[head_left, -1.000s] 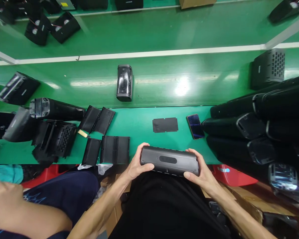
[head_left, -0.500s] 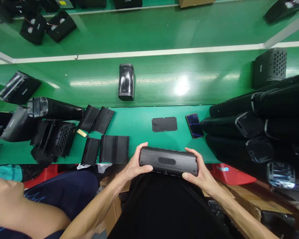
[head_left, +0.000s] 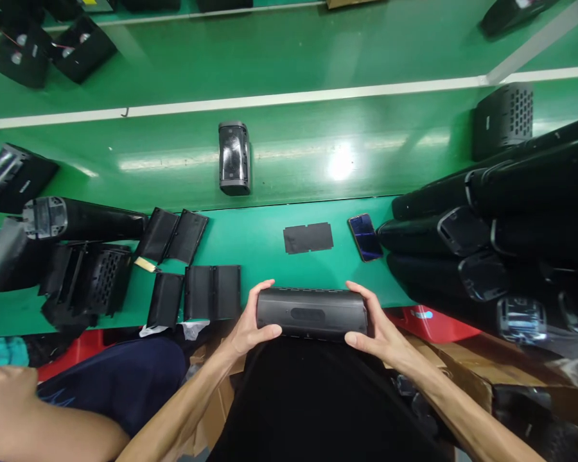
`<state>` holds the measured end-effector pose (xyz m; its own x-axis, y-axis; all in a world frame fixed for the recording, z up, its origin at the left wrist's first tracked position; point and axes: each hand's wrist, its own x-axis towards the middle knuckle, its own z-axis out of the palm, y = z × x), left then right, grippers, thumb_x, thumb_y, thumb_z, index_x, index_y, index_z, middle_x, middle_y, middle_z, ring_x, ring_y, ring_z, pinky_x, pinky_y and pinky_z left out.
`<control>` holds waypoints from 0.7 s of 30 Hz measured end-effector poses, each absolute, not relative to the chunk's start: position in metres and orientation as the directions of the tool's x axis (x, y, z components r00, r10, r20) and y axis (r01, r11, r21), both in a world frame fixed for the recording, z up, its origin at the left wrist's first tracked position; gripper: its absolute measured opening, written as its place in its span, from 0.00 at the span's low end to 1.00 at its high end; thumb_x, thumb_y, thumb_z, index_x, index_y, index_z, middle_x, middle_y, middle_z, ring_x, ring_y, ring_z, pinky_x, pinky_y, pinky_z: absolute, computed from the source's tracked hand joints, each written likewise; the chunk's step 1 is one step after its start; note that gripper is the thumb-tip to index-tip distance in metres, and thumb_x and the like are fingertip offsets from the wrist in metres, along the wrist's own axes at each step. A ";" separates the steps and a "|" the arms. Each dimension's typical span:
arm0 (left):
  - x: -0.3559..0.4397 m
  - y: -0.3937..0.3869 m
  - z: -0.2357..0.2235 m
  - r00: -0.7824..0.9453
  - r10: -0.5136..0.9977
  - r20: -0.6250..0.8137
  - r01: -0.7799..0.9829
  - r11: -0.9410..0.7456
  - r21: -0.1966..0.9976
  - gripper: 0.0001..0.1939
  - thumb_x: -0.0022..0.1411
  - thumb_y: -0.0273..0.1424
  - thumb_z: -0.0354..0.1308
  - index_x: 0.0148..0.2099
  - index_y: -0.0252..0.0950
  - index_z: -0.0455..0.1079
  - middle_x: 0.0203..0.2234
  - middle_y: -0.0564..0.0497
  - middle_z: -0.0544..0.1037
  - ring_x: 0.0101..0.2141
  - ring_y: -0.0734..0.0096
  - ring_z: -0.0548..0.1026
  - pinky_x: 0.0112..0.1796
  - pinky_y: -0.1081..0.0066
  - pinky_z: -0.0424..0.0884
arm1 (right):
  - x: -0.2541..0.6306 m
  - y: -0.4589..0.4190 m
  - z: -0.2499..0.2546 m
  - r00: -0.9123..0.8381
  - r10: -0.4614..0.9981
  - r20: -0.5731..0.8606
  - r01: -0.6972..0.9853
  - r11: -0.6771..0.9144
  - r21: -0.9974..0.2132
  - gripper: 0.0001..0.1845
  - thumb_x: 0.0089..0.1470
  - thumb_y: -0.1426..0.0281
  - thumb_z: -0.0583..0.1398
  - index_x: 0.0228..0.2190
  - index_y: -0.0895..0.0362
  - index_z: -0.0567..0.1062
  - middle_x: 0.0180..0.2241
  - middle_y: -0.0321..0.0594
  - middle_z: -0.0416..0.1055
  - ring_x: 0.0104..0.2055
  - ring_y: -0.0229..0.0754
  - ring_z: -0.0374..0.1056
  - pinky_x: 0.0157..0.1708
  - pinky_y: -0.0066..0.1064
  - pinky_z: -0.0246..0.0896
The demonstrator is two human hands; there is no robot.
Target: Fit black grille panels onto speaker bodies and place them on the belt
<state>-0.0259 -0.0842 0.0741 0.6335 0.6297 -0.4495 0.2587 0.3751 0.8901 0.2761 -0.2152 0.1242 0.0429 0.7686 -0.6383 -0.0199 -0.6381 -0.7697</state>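
Note:
I hold a long black speaker housing (head_left: 312, 313) level at the near edge of the green bench (head_left: 264, 240). My left hand (head_left: 251, 321) is wrapped round its left end, thumb underneath. On the other end my right hand (head_left: 376, 327) grips the same way. A dark oval inset shows on the side of the housing facing me. Beyond it on the bench lie a flat black sheet (head_left: 308, 238) and a phone (head_left: 365, 237).
Stacked long black housings (head_left: 486, 237) fill the right side. Black panels (head_left: 212, 292) and grille parts (head_left: 91, 282) lie to the left. A small speaker (head_left: 234, 158) sits on the glossy belt beyond. Another person's arm (head_left: 38, 423) is at lower left. Red bins (head_left: 428, 324) sit under the bench.
The housing has turned slightly in my hands, so the oval inset sits lower on the visible side. The view has shifted a little to the right and up.

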 end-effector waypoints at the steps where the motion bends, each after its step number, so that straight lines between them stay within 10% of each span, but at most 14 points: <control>1: -0.027 -0.082 0.074 0.652 0.608 -0.452 0.258 0.383 0.887 0.51 0.53 0.51 0.71 0.71 0.43 0.51 0.70 0.40 0.55 0.65 0.39 0.59 0.64 0.47 0.55 | 0.278 -0.216 0.126 0.026 0.774 -0.633 -0.036 -0.632 -0.774 0.53 0.52 0.50 0.69 0.68 0.47 0.50 0.71 0.50 0.47 0.70 0.61 0.52 0.67 0.50 0.50; 13: -0.020 -0.083 0.067 0.616 0.600 -0.511 0.224 0.489 0.843 0.45 0.52 0.48 0.73 0.65 0.43 0.57 0.59 0.43 0.67 0.55 0.48 0.68 0.56 0.55 0.64 | 0.281 -0.215 0.115 0.070 0.760 -0.646 -0.111 -0.638 -0.762 0.43 0.54 0.53 0.69 0.64 0.47 0.59 0.65 0.48 0.60 0.64 0.59 0.61 0.62 0.47 0.59; 21: -0.019 -0.072 0.077 0.681 0.501 -0.534 0.278 0.498 0.821 0.51 0.53 0.49 0.72 0.71 0.43 0.51 0.54 0.45 0.68 0.50 0.55 0.69 0.52 0.60 0.65 | 0.290 -0.222 0.093 0.051 0.750 -0.660 0.052 -0.662 -0.748 0.51 0.51 0.48 0.68 0.67 0.44 0.51 0.70 0.47 0.50 0.70 0.60 0.51 0.67 0.50 0.48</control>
<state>-0.0188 -0.0723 0.0771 0.6805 0.5012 -0.5345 0.2779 0.4984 0.8212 0.2899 -0.2215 0.0929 0.0513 0.7498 -0.6597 0.0517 -0.6617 -0.7480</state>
